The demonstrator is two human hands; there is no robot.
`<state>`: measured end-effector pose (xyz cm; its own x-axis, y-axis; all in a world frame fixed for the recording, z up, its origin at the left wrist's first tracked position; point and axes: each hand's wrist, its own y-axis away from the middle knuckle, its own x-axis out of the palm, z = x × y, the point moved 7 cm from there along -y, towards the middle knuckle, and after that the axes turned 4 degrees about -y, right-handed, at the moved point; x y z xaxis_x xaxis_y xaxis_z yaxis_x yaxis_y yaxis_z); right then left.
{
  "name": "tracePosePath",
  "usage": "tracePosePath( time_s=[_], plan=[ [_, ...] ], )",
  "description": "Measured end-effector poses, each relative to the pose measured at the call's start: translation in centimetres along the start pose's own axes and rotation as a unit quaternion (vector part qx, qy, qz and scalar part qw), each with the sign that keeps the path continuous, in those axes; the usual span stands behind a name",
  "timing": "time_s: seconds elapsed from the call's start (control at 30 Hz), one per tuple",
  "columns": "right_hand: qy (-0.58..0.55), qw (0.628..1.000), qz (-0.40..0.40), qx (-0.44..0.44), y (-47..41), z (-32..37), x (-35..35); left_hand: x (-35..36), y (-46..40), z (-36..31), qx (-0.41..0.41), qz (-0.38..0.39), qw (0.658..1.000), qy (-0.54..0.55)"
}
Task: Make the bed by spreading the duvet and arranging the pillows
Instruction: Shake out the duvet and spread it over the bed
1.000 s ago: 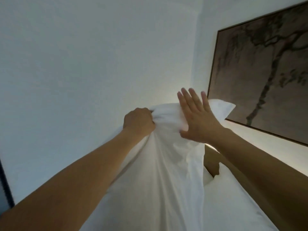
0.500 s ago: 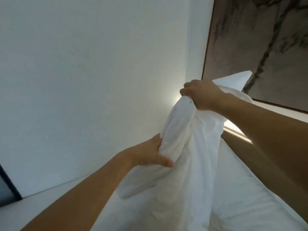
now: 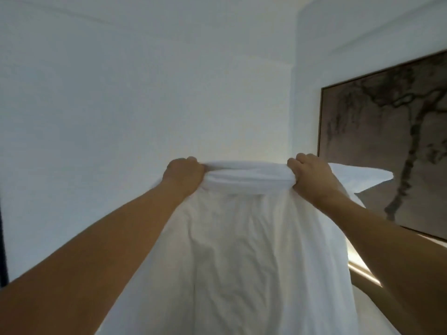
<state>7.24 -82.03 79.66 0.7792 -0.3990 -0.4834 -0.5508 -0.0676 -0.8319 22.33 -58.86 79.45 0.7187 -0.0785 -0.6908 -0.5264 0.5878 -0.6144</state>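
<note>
Pillow (image 3: 242,250) held upright, left hand (image 3: 185,175) and right hand (image 3: 310,176) gripping its top edge (fingers curled), painting (image 3: 391,146) at 3 o'clock.

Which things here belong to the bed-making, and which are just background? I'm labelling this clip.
In the job:
left hand, gripping the pillow
right hand, gripping it too
white fabric pillow, held up

Background:
dark framed tree painting
plain white wall

Both forearms bare up to frame edge, no sleeves visible. Left hand (image 3: 185,174) and right hand (image 3: 310,175): no gloves, rings, watch or wristbands. Short nails, where visible.
</note>
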Motion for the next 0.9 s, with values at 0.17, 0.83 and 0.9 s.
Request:
tracePosePath(
  time_s=[0.17, 0.83, 0.9],
  plan=[
    [-0.009, 0.957, 0.119, 0.263, -4.0, -1.6, 3.5, -4.4, -2.0, -2.4, -0.054, -0.037, 0.997, -0.042],
    [-0.578, 0.169, 0.295, 0.742, 41.3, 20.6, 17.9, 20.3, 33.4, -28.0, 0.108, 0.276, 0.892, 0.342],
    [-0.491, 0.223, 0.304, 0.785, 44.8, 20.3, 19.4, 20.9, 36.8, -29.2, 0.152, 0.308, 0.853, 0.394]
  ],
)
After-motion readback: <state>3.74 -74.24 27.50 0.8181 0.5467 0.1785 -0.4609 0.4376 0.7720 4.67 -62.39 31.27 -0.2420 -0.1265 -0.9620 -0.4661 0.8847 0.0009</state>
